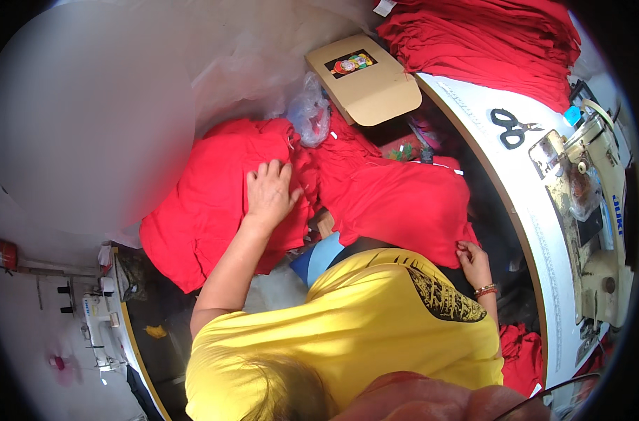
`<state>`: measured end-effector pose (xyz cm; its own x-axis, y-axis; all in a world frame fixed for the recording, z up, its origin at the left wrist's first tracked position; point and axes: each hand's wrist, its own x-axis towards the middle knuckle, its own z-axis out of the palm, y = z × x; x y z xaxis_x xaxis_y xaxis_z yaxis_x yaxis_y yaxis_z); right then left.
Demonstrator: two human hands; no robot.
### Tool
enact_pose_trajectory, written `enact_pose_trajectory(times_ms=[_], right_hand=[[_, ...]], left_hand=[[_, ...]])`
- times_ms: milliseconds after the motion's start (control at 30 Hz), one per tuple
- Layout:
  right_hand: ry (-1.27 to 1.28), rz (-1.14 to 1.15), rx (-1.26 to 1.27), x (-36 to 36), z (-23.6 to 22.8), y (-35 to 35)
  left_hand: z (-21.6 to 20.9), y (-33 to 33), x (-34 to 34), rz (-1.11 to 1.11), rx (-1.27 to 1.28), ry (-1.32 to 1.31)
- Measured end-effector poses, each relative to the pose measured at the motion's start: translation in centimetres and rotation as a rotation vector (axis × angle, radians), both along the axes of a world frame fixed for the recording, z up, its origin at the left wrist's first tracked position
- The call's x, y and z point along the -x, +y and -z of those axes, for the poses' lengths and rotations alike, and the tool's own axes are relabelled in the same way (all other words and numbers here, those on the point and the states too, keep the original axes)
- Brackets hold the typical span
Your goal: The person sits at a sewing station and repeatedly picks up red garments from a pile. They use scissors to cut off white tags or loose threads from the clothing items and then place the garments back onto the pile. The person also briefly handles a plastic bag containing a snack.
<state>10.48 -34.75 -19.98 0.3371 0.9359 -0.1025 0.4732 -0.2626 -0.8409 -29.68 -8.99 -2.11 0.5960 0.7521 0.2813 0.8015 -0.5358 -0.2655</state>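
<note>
Slightly bent, my left hand [269,191] lies on top of a heap of red garments [211,186] at my left, its fingers apart. A red cloth piece [411,203] is spread across my lap. At its right edge, my right hand [472,261], with bracelets at the wrist, has its fingers closed on the cloth. The fingertips are partly hidden there. Behind the lap, more red cloth [347,144] runs back toward a clear plastic bag [310,112].
A white sewing table [523,203] curves along my right, with a sewing machine [600,231], black-handled scissors [512,130] and a tall stack of red cloth [481,49]. A tan cardboard flap [376,84] stands ahead. Another sewing machine [98,323] is at far left.
</note>
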Motion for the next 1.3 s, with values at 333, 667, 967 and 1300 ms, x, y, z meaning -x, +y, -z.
enact_pose_trajectory(times_ms=[333, 667, 967, 1300], right_hand=[[-0.062, -0.017, 0.036, 0.2, 1.0, -0.8], [0.095, 0.087, -0.147, -0.4, -2.5, 0.5], [1.098, -0.291, -0.361, 2.5, -20.9, 8.3], [0.359, -0.152, 0.12, 1.7, -8.4, 3.3]], left_hand=[[-1.9, 4.1, 4.0, -0.265, 0.204, -0.929], [-21.1, 13.8, 17.1, 0.106, 0.565, -2.138], [-27.4, 0.6, -7.7, 1.076, 0.983, -1.208], [2.6, -10.3, -21.1, 0.679, 1.929, -0.056]])
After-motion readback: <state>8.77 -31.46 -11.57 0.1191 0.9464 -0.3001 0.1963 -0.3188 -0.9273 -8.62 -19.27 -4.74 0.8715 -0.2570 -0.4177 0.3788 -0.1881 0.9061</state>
